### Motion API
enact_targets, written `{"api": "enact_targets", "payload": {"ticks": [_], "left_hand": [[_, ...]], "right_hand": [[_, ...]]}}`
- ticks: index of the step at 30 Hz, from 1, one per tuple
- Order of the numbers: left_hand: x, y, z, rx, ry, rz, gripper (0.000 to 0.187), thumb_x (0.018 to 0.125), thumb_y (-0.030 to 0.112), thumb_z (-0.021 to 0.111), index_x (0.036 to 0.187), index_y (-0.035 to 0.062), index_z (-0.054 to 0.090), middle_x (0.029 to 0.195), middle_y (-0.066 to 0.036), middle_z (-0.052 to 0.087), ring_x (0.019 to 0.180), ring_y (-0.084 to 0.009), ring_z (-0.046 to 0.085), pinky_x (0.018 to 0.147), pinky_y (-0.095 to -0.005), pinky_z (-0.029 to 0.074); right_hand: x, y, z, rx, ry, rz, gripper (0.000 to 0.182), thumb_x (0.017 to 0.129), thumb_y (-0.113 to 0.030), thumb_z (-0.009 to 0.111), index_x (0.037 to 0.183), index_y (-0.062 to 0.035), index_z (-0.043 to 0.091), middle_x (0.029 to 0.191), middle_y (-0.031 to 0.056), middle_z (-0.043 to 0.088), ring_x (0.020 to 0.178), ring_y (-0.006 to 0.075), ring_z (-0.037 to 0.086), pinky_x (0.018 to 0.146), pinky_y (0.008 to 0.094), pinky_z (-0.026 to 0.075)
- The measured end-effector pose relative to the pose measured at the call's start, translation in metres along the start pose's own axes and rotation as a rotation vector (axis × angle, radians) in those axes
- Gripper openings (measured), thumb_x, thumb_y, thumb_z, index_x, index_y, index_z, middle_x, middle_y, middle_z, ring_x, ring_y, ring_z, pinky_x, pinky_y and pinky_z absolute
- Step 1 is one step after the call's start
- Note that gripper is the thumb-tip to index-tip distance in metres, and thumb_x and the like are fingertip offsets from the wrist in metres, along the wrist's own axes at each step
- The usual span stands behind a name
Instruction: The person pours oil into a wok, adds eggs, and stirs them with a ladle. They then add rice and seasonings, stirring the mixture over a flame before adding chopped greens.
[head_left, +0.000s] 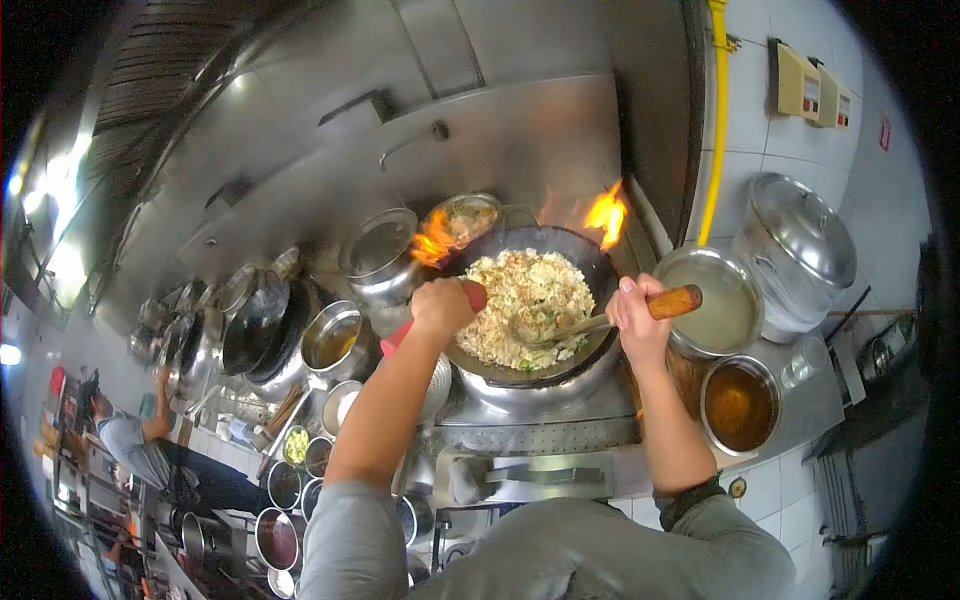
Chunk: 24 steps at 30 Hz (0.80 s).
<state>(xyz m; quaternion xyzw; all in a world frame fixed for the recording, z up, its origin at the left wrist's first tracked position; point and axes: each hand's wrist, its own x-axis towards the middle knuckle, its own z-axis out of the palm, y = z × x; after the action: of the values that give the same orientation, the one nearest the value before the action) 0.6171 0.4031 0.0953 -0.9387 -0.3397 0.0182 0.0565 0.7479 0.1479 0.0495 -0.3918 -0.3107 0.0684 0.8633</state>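
A large dark wok (487, 377) sits over the burner, filled with fried rice (530, 285) flecked with green and brown bits. My left hand (443, 308) is closed around a red handle (397, 338) at the wok's left side; where it joins the wok is hidden. In my right hand (637, 315) is a ladle (578, 328) with a wooden handle end, gripped on its shaft. The ladle's bowl lies in the rice. Flames (606, 214) rise at the wok's far right rim, and more flare at the far left.
On the right stand a pot of cloudy liquid (748, 345), a pot of brown liquid (768, 440) and a lidded steel pot (845, 270). To the left are a pot of yellowish liquid (362, 320), empty woks (255, 330) and several small containers. Another person (135, 440) works farther left.
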Motion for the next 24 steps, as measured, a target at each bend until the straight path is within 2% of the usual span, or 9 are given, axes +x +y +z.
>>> {"api": "enact_targets", "payload": {"ticks": [3, 6, 9, 13, 17, 19, 21, 22, 24], "left_hand": [[0.035, -0.019, -0.005, 0.051, 0.021, -0.116, 0.036, 0.082, 0.032, 0.066, 0.108, 0.0082, 0.074, 0.118, -0.013, 0.07, 0.108, -0.029, 0.068, 0.091, -0.0392, 0.055], [0.029, -0.037, -0.016, 0.182, -0.047, -0.19, 0.034, 0.083, 0.034, 0.065, 0.113, 0.0209, 0.074, 0.123, -0.007, 0.069, 0.113, -0.0264, 0.067, 0.092, -0.0364, 0.054], [0.015, -0.046, -0.006, 0.204, -0.144, -0.179, 0.038, 0.081, 0.034, 0.066, 0.117, 0.0204, 0.072, 0.125, -0.007, 0.068, 0.114, -0.0262, 0.066, 0.093, -0.0367, 0.054], [-0.013, -0.036, 0.0, 0.096, -0.106, -0.13, 0.047, 0.079, 0.035, 0.068, 0.119, 0.0106, 0.069, 0.124, -0.013, 0.067, 0.114, -0.028, 0.066, 0.096, -0.0416, 0.053], [-0.025, -0.076, 0.01, -0.262, 0.078, -0.183, 0.063, 0.068, 0.043, 0.078, 0.118, 0.0069, 0.068, 0.117, -0.019, 0.069, 0.108, -0.0333, 0.067, 0.09, -0.0415, 0.055], [-0.054, -0.12, 0.013, -0.546, 0.027, -0.176, 0.068, 0.064, 0.045, 0.082, 0.118, 0.0054, 0.067, 0.108, -0.019, 0.072, 0.099, -0.0328, 0.07, 0.087, -0.0395, 0.055], [-0.1, -0.162, 0.04, -0.851, 0.105, -0.229, 0.068, 0.062, 0.042, 0.083, 0.118, 0.0064, 0.067, 0.101, -0.018, 0.073, 0.092, -0.0291, 0.071, 0.084, -0.037, 0.055], [-0.139, -0.164, 0.027, -0.928, 0.114, -0.331, 0.064, 0.065, 0.037, 0.084, 0.118, 0.0062, 0.067, 0.099, -0.015, 0.072, 0.09, -0.0251, 0.07, 0.083, -0.0357, 0.055], [-0.206, -0.186, 0.031, -1.054, 0.272, -0.38, 0.061, 0.067, 0.028, 0.084, 0.12, 0.0043, 0.064, 0.104, -0.014, 0.071, 0.091, -0.0233, 0.07, 0.084, -0.036, 0.054]], "right_hand": [[-0.001, -0.002, -0.007, 0.001, 0.034, -0.004, 0.039, 0.1, -0.013, 0.055, 0.067, -0.0133, 0.033, 0.052, -0.0014, 0.034, 0.045, 0.0104, 0.035, 0.046, 0.0286, 0.032], [-0.003, 0.0, -0.02, 0.072, 0.038, -0.025, 0.037, 0.099, -0.014, 0.056, 0.069, -0.0138, 0.033, 0.052, -0.0018, 0.033, 0.044, 0.0107, 0.034, 0.046, 0.0289, 0.032], [-0.002, -0.003, -0.026, 0.167, 0.08, -0.021, 0.037, 0.097, -0.011, 0.059, 0.068, -0.0144, 0.036, 0.056, -0.0036, 0.038, 0.047, 0.0084, 0.037, 0.046, 0.027, 0.033], [0.009, 0.007, -0.026, 0.219, 0.059, -0.003, 0.027, 0.096, -0.011, 0.059, 0.078, -0.0154, 0.039, 0.057, -0.0048, 0.036, 0.047, 0.008, 0.037, 0.046, 0.027, 0.033], [0.023, 0.011, -0.001, 0.092, 0.11, -0.012, 0.031, 0.098, -0.017, 0.057, 0.072, -0.0159, 0.04, 0.054, -0.0043, 0.033, 0.044, 0.0093, 0.033, 0.046, 0.0278, 0.032], [0.027, 0.022, -0.008, 0.053, 0.043, 0.024, 0.029, 0.099, -0.017, 0.055, 0.073, -0.0159, 0.041, 0.054, -0.0051, 0.033, 0.045, 0.009, 0.031, 0.047, 0.0279, 0.031], [0.027, 0.029, -0.017, 0.112, 0.014, 0.068, 0.03, 0.1, -0.015, 0.052, 0.072, -0.0163, 0.041, 0.054, -0.0049, 0.032, 0.047, 0.009, 0.032, 0.05, 0.0279, 0.033], [0.027, 0.033, -0.022, 0.106, -0.011, 0.045, 0.029, 0.1, -0.014, 0.053, 0.073, -0.0169, 0.042, 0.056, -0.0051, 0.032, 0.048, 0.0085, 0.032, 0.051, 0.0275, 0.033], [0.028, 0.035, -0.026, 0.096, -0.075, -0.008, 0.03, 0.1, -0.013, 0.052, 0.072, -0.0172, 0.042, 0.056, -0.0046, 0.032, 0.048, 0.0086, 0.031, 0.052, 0.0278, 0.032]]}}
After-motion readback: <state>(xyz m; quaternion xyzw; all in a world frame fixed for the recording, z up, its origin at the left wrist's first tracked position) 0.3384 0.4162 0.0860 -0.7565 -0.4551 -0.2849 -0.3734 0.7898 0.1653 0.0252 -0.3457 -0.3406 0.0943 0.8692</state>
